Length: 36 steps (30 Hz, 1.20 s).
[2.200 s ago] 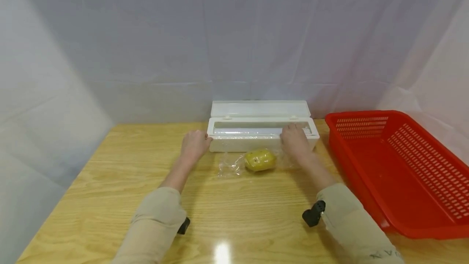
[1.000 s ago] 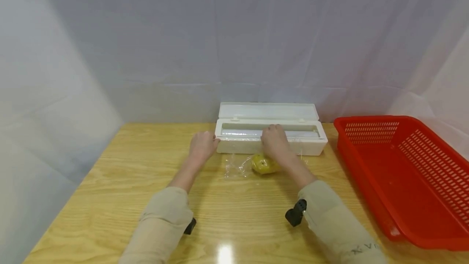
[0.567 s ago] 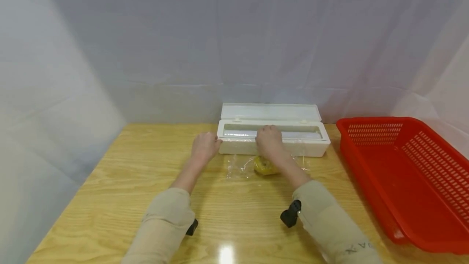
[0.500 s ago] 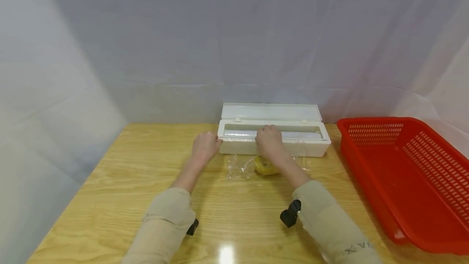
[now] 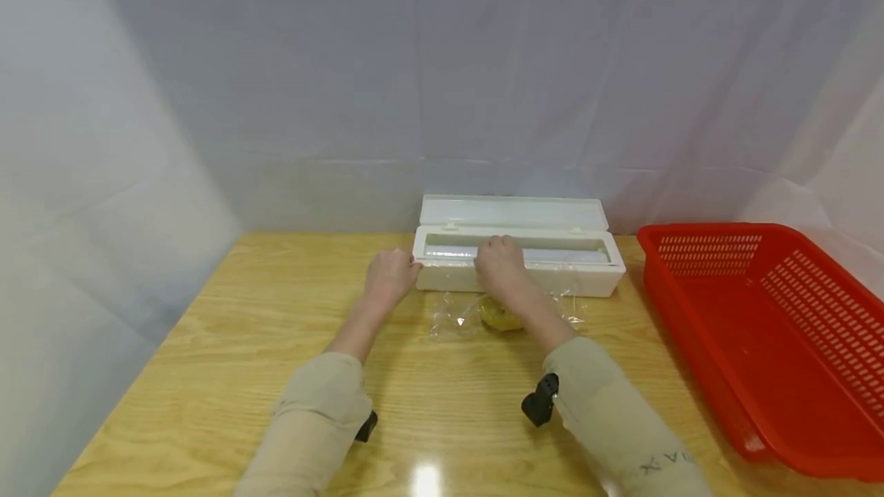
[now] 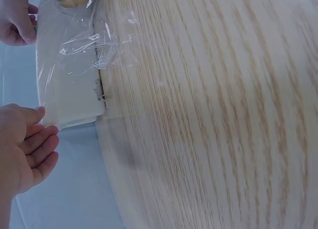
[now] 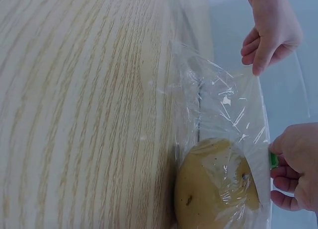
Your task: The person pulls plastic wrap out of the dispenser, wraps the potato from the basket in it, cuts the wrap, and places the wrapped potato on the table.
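A white cling film dispenser box stands at the table's back with its lid raised. Inside lies the film roll. My left hand pinches the box's front left corner, where the film edge lies. On the front rim, left of the middle, my right hand pinches a small green slider between thumb and finger. Clear cling film hangs from the rim down the front and over a yellow-brown potato. In the head view my right wrist partly hides the potato.
A red plastic basket with slotted walls stands on the right of the wooden table. White sheeting hangs close behind the box and along the sides. A black camera sits at my right wrist.
My right hand has slid left along the box's front rim, from near its right end to left of the middle, coming in front of the potato. My left hand stays on the corner.
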Available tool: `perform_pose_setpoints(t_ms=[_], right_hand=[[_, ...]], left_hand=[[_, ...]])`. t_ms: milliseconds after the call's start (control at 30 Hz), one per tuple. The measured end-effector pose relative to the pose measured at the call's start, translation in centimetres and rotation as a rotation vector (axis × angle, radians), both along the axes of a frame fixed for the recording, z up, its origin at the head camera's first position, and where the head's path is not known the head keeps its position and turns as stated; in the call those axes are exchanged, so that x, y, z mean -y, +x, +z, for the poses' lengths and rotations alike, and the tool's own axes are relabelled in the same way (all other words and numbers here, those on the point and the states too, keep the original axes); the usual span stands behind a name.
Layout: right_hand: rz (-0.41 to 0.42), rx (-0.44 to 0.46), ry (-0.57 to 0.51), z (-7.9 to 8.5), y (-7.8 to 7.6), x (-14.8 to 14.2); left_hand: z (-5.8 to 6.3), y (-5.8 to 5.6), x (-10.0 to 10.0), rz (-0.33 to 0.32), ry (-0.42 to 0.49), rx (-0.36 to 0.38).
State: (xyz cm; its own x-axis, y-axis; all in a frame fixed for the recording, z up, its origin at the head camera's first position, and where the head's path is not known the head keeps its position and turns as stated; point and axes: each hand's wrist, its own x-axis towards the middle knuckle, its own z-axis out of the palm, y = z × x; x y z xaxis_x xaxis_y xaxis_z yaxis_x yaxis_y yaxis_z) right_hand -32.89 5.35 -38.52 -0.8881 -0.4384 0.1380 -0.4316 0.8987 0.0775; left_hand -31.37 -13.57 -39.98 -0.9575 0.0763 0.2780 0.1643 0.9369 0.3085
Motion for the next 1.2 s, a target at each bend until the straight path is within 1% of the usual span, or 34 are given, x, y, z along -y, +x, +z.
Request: perform_pose_setpoints(t_ms=[167, 333, 500, 667, 833, 967, 1067, 1133, 1200], right_hand=[[-0.007, -0.016, -0.045, -0.3, 0.0, 0.2], [-0.029, -0.033, -0.07, -0.6, 0.0, 0.3], [-0.004, -0.063, -0.076, -0.5, -0.1, 0.6], [0.038, -0.093, -0.036, -0.4, -0.3, 0.9], [0.048, -0.112, -0.018, -0.3, -0.4, 1.2], [0.064, -0.13, -0.013, -0.3, -0.4, 1.2], [0.064, -0.112, -0.06, -0.4, -0.3, 1.2], [0.055, -0.087, -0.113, -0.5, -0.2, 1.0], [0.042, -0.063, -0.172, -0.6, -0.1, 1.0]], left_hand=[[-0.1, 0.0, 0.0, 0.001, -0.007, -0.027], [-0.2, -0.1, 0.1, -0.011, -0.02, -0.031], [0.0, -0.2, 0.0, -0.004, -0.014, -0.028], [0.2, -0.2, 0.1, -0.008, -0.005, -0.041], [0.2, -0.2, 0.1, -0.026, -0.013, -0.068], [0.2, -0.1, 0.2, -0.029, -0.007, -0.071], [0.2, 0.0, 0.3, -0.028, 0.006, -0.056], [0.1, 0.0, 0.5, -0.025, 0.018, -0.038], [0.1, 0.0, 0.6, -0.023, 0.019, -0.035]])
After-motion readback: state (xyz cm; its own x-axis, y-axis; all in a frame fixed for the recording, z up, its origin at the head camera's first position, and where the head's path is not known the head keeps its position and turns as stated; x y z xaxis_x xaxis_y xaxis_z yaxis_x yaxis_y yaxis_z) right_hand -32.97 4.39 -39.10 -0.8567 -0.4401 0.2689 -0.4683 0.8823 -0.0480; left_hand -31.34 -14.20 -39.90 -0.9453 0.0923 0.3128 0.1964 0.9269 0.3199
